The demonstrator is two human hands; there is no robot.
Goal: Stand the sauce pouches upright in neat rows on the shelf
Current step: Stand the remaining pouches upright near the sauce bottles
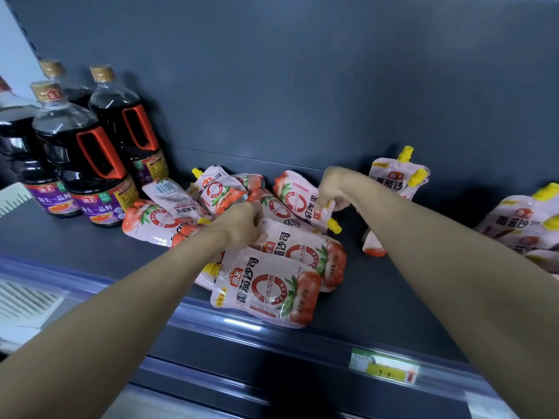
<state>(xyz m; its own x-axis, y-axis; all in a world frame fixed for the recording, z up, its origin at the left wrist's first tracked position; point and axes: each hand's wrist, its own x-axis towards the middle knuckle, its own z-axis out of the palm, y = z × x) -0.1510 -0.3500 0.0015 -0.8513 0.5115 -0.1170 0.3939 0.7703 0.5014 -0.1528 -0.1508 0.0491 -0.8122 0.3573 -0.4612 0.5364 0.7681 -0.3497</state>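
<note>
Pinching one tomato sauce pouch (298, 197) in right hand (331, 189), gripping a second pouch (302, 252) in curled left hand (242, 222), midway along the shelf (90, 237), probably needing both stood upright next.

Four dark sauce bottles (75, 152) stand upright at far left, clustered close together. Gold caps (45, 91), purple labels. Two show red-orange handles (99, 152). The leftmost is cut by the frame edge. Dark grey back panel (302, 71) behind. Translucent blue price rail (90, 278) crosses the foreground and carries a green-and-yellow price tag (384, 368) toward the right, digits blurred. White ribbed object (24, 300) at lower left, unidentified.
</note>
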